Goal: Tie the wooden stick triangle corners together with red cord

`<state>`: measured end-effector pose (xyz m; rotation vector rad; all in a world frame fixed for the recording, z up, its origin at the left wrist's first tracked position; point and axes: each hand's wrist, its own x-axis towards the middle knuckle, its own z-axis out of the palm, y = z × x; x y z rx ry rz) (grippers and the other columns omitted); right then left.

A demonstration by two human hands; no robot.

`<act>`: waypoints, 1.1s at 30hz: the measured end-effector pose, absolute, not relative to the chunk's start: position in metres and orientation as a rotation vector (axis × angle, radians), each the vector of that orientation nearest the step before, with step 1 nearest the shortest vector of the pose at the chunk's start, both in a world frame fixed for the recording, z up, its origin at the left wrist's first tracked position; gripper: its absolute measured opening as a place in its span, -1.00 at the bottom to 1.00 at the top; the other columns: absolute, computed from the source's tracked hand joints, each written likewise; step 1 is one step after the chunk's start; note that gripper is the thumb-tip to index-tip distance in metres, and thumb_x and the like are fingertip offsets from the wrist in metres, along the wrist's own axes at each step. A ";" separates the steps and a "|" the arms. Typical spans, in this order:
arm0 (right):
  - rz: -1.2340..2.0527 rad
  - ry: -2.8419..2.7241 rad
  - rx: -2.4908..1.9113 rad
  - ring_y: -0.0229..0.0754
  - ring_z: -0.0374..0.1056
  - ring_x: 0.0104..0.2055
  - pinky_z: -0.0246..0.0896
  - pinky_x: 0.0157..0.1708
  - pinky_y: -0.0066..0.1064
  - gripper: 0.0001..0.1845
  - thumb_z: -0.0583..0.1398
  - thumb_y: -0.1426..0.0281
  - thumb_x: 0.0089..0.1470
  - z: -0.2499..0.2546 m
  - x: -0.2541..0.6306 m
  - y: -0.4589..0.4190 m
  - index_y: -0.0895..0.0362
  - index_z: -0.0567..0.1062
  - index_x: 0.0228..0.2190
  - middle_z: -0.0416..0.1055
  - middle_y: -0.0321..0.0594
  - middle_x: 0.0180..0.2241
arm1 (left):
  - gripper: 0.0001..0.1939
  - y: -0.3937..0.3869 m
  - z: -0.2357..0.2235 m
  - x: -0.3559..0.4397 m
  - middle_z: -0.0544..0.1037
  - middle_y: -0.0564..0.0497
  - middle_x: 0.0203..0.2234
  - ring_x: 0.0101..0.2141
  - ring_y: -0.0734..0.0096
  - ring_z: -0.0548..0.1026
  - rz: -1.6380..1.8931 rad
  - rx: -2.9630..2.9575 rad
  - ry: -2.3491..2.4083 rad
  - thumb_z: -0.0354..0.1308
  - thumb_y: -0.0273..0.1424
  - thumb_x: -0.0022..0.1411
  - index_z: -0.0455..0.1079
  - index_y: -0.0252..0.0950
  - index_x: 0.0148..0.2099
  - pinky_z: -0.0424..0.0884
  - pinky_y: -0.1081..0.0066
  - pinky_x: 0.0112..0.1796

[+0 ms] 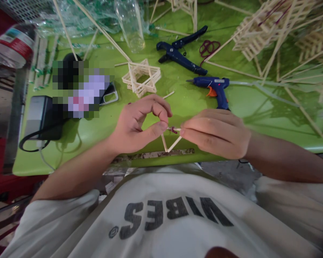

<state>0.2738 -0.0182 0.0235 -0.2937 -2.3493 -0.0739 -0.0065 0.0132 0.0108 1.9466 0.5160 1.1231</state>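
Beyond our frame (174, 143), the green table (188, 97) bears a star (140, 88) at eleven o'clock, a cutter (178, 55) at twelve. Our left hand (142, 125) and right hand (218, 134) pinch the frame's pale sticks between them — corner toward six, purple cord (173, 130) knotted opposite.

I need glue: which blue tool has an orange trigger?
The blue, pistol-shaped glue gun near the right hand; the dark-blue, long-handled cutter shows no orange.
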 end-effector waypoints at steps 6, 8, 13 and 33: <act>-0.096 -2.325 -0.314 -0.08 0.61 -0.18 0.58 -0.27 -0.20 -0.79 0.16 0.56 0.58 0.021 0.275 -0.016 0.29 0.59 0.07 0.69 0.05 -0.09 | -0.68 0.011 0.005 -0.005 0.54 -0.03 -0.33 -0.33 0.31 0.51 1.100 1.951 0.639 0.27 -0.08 0.64 0.45 -0.18 -0.12 0.51 0.24 -0.29; -0.107 -2.311 -0.301 -0.07 0.60 -0.19 0.56 -0.27 -0.20 -0.81 0.18 0.59 0.55 0.021 0.273 -0.015 0.32 0.59 0.05 0.67 0.08 -0.11 | -0.65 0.010 0.003 -0.005 0.49 0.00 -0.35 -0.36 0.34 0.46 1.104 1.960 0.654 0.27 -0.03 0.64 0.42 -0.17 -0.13 0.46 0.27 -0.33; -0.115 -2.302 -0.321 -0.12 0.53 -0.20 0.52 -0.29 -0.22 -0.80 0.14 0.57 0.58 0.021 0.272 -0.014 0.28 0.58 0.04 0.68 0.03 -0.12 | -0.59 0.009 0.003 -0.004 0.41 0.02 -0.40 -0.39 0.34 0.39 1.138 1.990 0.653 0.19 -0.03 0.69 0.35 -0.16 -0.19 0.39 0.26 -0.36; -0.108 -2.290 -0.338 -0.13 0.53 -0.19 0.52 -0.28 -0.21 -0.81 0.21 0.57 0.54 0.015 0.272 -0.015 0.28 0.61 0.06 0.66 -0.03 -0.06 | -0.83 0.009 0.011 -0.004 0.72 -0.07 -0.20 -0.26 0.37 0.69 1.178 2.085 0.487 0.37 -0.44 0.54 0.77 -0.16 0.06 0.64 0.36 -0.27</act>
